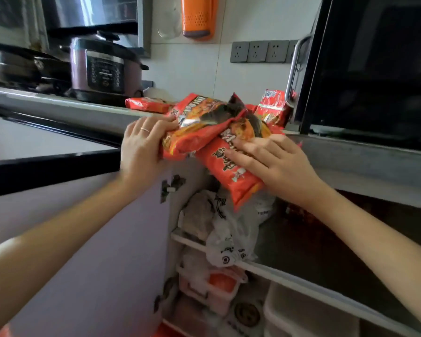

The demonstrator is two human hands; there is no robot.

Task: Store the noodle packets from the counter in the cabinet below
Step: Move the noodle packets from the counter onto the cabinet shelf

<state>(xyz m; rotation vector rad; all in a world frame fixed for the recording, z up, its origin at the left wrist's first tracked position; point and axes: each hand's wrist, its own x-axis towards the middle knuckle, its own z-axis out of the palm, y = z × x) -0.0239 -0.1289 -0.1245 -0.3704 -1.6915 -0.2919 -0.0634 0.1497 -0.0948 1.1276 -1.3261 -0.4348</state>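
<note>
Several red-orange noodle packets lie at the counter's front edge. My left hand point(141, 139), a ring on one finger, grips the left end of one packet point(195, 127). My right hand point(275, 164) lies across another packet point(229, 173) that hangs tilted past the counter edge above the open cabinet point(301, 239). More packets stay on the counter: one flat at the back left point(147, 104), one upright at the back right point(272, 105). The cabinet's upper shelf point(277, 271) holds white plastic bags on its left side.
A purple pressure cooker point(102, 69) and a dark pan point(17, 64) stand on the counter at left. A black oven point(374, 69) with a steel handle stands at right. The cabinet's lower level holds plastic boxes point(212, 285) and a white bin point(306, 314). The open lilac door point(95, 239) hangs left.
</note>
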